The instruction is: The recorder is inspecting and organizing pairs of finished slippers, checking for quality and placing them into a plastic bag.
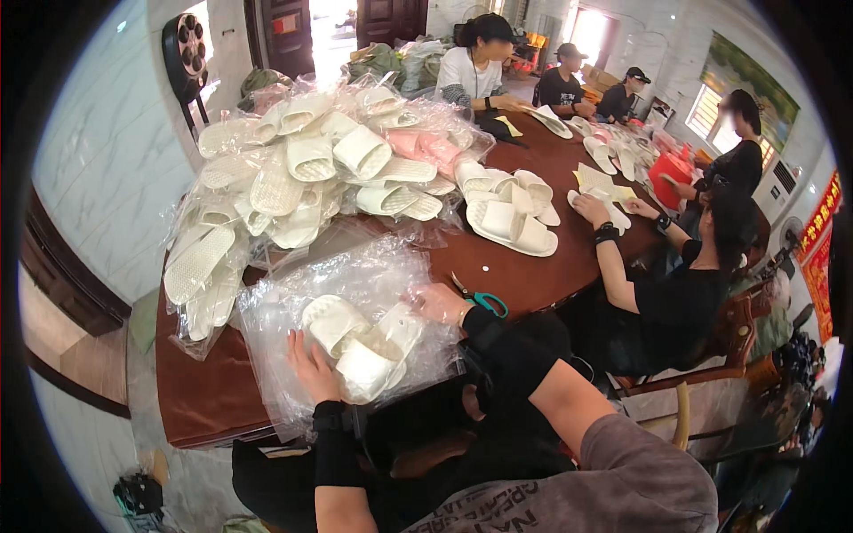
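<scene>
A pair of cream-white slippers (369,362) lies in front of me on a stack of clear plastic bags (275,311) at the near edge of the table. My left hand (314,369) rests against the left side of the pair, fingers stretched out and apart. At the far right end of the slippers, my right hand (441,305) has its fingers bent together on clear plastic film, apparently a bag edge. Glare on the film blurs how much of the pair it covers. Just right of that hand lie scissors (480,295) with teal handles.
A tall heap of bagged white slippers (306,160), with some pink ones (425,147), covers the far left of the brown table (209,391). Unbagged slippers (514,213) sit beyond the scissors. On the right, a co-worker (675,275) handles slippers; other people work farther along.
</scene>
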`<control>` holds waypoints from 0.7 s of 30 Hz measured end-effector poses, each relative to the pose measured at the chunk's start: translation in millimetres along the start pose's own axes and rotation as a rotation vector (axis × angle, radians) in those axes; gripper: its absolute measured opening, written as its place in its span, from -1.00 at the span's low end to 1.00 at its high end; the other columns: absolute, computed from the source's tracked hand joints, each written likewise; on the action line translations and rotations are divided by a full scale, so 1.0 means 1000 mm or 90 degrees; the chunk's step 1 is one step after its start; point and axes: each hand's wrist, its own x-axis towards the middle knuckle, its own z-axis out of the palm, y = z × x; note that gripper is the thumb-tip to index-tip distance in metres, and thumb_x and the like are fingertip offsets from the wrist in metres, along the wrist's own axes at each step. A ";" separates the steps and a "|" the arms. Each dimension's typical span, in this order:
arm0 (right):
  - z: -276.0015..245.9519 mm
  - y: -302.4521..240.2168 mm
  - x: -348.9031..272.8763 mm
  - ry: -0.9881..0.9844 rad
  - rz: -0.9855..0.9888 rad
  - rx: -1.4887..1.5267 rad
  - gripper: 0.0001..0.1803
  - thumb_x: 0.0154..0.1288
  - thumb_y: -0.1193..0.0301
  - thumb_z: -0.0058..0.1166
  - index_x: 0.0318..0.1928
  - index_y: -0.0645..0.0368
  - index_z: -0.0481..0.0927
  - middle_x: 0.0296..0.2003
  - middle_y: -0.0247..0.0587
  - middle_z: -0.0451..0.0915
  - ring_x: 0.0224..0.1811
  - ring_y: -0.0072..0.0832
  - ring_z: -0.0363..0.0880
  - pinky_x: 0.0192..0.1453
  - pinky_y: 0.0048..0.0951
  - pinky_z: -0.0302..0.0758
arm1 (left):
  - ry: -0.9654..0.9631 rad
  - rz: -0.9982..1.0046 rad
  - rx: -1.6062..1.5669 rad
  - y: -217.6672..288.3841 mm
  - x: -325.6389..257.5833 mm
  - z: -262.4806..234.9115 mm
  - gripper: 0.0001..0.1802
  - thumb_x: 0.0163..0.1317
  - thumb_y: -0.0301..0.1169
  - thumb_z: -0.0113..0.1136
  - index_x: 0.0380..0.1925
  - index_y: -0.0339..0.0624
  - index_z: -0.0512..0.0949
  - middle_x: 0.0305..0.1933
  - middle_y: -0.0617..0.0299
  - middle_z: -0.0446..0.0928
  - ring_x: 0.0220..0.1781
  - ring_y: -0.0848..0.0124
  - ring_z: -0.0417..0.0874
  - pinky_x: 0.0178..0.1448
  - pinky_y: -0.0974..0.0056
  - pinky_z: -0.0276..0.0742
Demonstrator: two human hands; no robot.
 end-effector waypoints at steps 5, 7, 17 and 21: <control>0.014 0.002 0.013 -0.116 -0.034 -0.133 -0.45 -0.03 0.14 0.36 0.00 0.03 0.57 -0.13 -0.08 0.51 0.04 -0.04 0.44 0.10 -0.12 0.42 | 0.002 -0.020 -0.035 0.003 0.000 0.001 -0.59 0.39 -0.50 -0.01 0.22 -0.35 0.40 0.41 -0.12 0.30 0.46 -0.05 0.24 0.52 0.00 0.06; 0.014 -0.009 0.020 -0.110 -0.124 -0.156 -0.43 -0.05 0.13 0.38 0.01 0.03 0.57 -0.13 -0.13 0.51 0.06 -0.05 0.42 0.10 -0.12 0.42 | 0.006 -0.029 -0.047 0.005 -0.001 0.000 -0.60 0.40 -0.51 -0.02 0.22 -0.36 0.39 0.41 -0.12 0.30 0.46 -0.05 0.24 0.51 0.01 0.07; -0.012 -0.040 0.032 -0.324 0.051 0.195 -0.43 0.15 0.05 0.32 0.01 0.23 0.62 -0.13 -0.03 0.66 -0.02 -0.23 0.60 0.09 -0.23 0.46 | 0.030 -0.039 -0.054 -0.001 -0.001 0.000 -0.59 0.41 -0.52 -0.06 0.24 -0.35 0.38 0.40 -0.09 0.33 0.44 0.01 0.30 0.49 0.05 0.14; 0.005 -0.039 0.012 -0.332 0.033 0.142 -0.36 0.19 0.03 0.31 0.15 0.20 0.56 0.05 -0.02 0.60 0.17 -0.28 0.50 0.27 -0.28 0.37 | 0.050 -0.076 -0.114 -0.004 -0.001 -0.003 -0.60 0.45 -0.48 -0.09 0.24 -0.34 0.39 0.39 -0.06 0.34 0.43 0.07 0.33 0.47 0.11 0.18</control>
